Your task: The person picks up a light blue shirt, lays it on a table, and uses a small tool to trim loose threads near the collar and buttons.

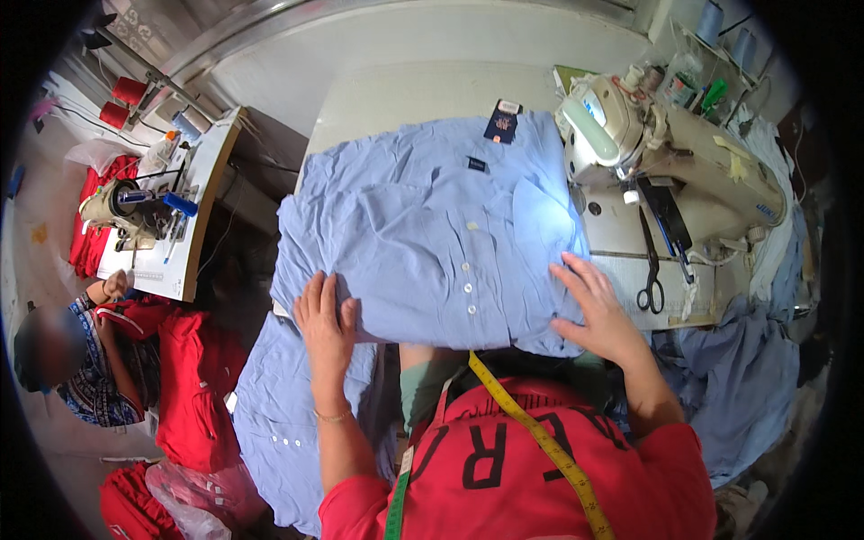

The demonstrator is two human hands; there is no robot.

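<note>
A light blue garment point(405, 234) with a row of white buttons lies spread on the sewing table in front of me. A dark hang tag point(502, 123) is near its far edge, and a small dark label point(476, 165) sits a little below that. My left hand point(324, 315) rests on the garment's near left part, fingers stretched out. On the near right part lies my right hand point(585, 301), its fingers spread, palm down. A bright lamp spot falls on the cloth beside the sewing machine point(666, 144).
Black scissors point(651, 270) lie right of the garment. More blue garments hang at the left point(301, 414) and right point(729, 387) of my lap. A yellow tape measure point(549, 441) drapes over my red shirt. Another person point(99, 369) sits at the left near a second sewing machine point(117, 202) and red cloth.
</note>
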